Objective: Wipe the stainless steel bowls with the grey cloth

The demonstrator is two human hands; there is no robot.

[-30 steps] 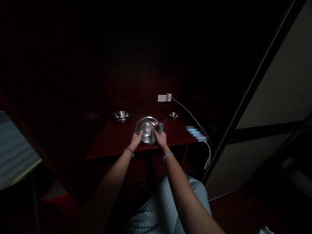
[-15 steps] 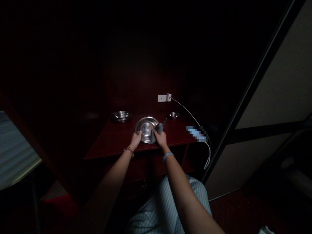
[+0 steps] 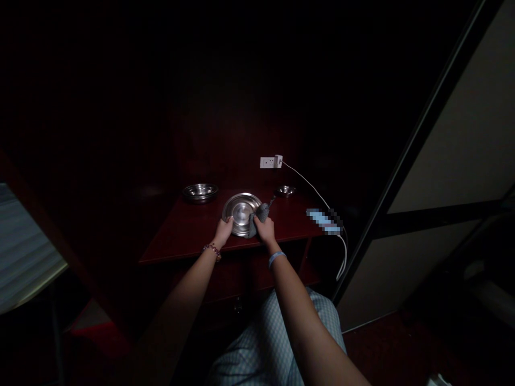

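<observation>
No words, brands or numbers are legible here: a pixelated patch [image 3: 324, 219] is masking one object on the desk [image 3: 179, 238], while the steel plate [image 3: 240, 210], pale blue wristband [image 3: 277, 259] and white wall socket [image 3: 266, 162] are showing nothing readable.

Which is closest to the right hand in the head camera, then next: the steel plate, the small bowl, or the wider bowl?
From the right hand:
1. Steel plate: just left, with the grey cloth in the hand at its rim.
2. Small steel bowl: behind, to the right.
3. Wider steel bowl: far left.
</observation>
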